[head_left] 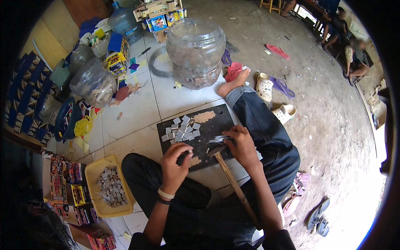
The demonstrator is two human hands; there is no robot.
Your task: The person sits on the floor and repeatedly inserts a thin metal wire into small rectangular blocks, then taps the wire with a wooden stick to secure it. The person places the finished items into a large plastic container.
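Note:
My left hand (pixel 176 163) is closed in a pinch over the near-left edge of a black board (pixel 224 115), with a small pale piece at its fingertips. My right hand (pixel 242 146) grips a bundle of thin silvery wires (pixel 217 138) above the board's right side. Small grey square pieces (pixel 183 130) lie loosely heaped on the board's left half, some overlapping. Between my hands, the head of a hammer (pixel 216 151) rests on the board's near edge. Its wooden handle slants toward my lap, and neither hand holds it.
A yellow tray (pixel 89 183) of small pieces stands left of my knee, beside printed cardboard boxes (pixel 77 193). Beyond the board are a large clear plastic container (pixel 196 54) and a wire coil (pixel 154 68). Sandals and clogs (pixel 264 86) lie on the right floor; people sit farther off.

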